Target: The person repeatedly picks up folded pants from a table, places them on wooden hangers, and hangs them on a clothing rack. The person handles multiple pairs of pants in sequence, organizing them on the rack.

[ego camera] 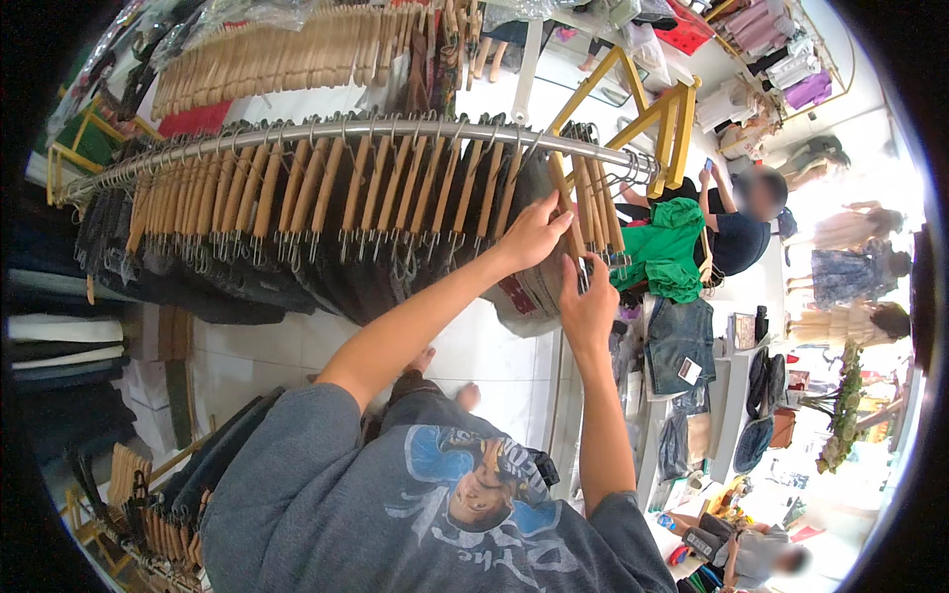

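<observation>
A curved metal clothes rail (334, 130) runs across in front of me, hung with wooden clip hangers (404, 181) that bear dark garments. Near its right end, my left hand (535, 230) holds the upper part of one wooden hanger (566, 194). Lower down, my right hand (589, 300) grips the same hanger's end, by its metal clip. Grey denim trousers (545, 293) with a dark red patch hang beside this hanger; whether the clip holds them I cannot tell. Several more wooden hangers (599, 200) hang just to the right.
The rail ends at a yellow metal frame (675, 141). Beyond it are a green garment (663, 248) and a seated person (741, 222) in dark clothes. Denim shorts (680, 345) lie at right. Another rack with dark garments (222, 452) stands at lower left; folded clothes (67, 341) are stacked at left.
</observation>
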Motion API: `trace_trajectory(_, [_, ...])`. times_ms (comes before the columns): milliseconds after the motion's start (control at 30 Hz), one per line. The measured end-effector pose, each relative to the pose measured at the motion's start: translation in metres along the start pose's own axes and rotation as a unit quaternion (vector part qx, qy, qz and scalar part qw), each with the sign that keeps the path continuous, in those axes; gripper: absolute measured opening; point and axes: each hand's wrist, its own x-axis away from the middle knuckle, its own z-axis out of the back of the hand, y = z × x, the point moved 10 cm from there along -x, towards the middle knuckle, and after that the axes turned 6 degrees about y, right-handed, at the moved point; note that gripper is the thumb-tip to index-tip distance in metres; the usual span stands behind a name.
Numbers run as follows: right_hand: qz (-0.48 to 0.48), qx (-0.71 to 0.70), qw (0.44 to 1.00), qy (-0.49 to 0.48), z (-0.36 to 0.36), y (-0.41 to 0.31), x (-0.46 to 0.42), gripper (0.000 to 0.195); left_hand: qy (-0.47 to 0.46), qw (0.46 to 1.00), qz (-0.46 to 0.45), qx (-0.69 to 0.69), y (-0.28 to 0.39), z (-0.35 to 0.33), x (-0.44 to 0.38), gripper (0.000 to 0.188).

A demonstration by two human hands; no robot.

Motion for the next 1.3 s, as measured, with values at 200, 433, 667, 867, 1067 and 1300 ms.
trace_trajectory(200, [-0.006, 0.038, 0.998, -0.045, -0.061, 0.009, 0.009, 0.028, 0.152, 0.952, -0.11, -0.243, 0.001, 0.039, 0.023, 0.046])
trace_trajectory(433, [-0.076, 0.199, 0.963, -0.163, -0.085, 0.005, -0.016, 0.045, 0.178, 0.853, -0.077, -0.484, 0.041, 0.08, 0.037, 0.037])
trace_trajectory(667, [-0.058, 0.183, 0.962, -0.193, -0.121, -0.013, -0.049, 0.04, 0.131, 0.829, -0.141, -0.525, 0.011, 0.072, 0.014, 0.037])
trace_trajectory(867, [-0.016, 0.186, 0.973, -0.134, -0.121, -0.002, -0.045, 0.043, 0.133, 0.837, -0.163, -0.505, 0.013, 0.066, 0.012, 0.024])
trace_trajectory(1067, [-0.007, 0.195, 0.974, -0.115, -0.125, 0.001, -0.047, 0.042, 0.143, 0.84, -0.152, -0.5, 0.008, 0.067, 0.015, 0.029])
trace_trajectory(1300, [0.013, 0.189, 0.974, -0.12, -0.138, 0.007, -0.051, 0.041, 0.13, 0.843, -0.149, -0.5, 0.013, 0.068, 0.011, 0.042])
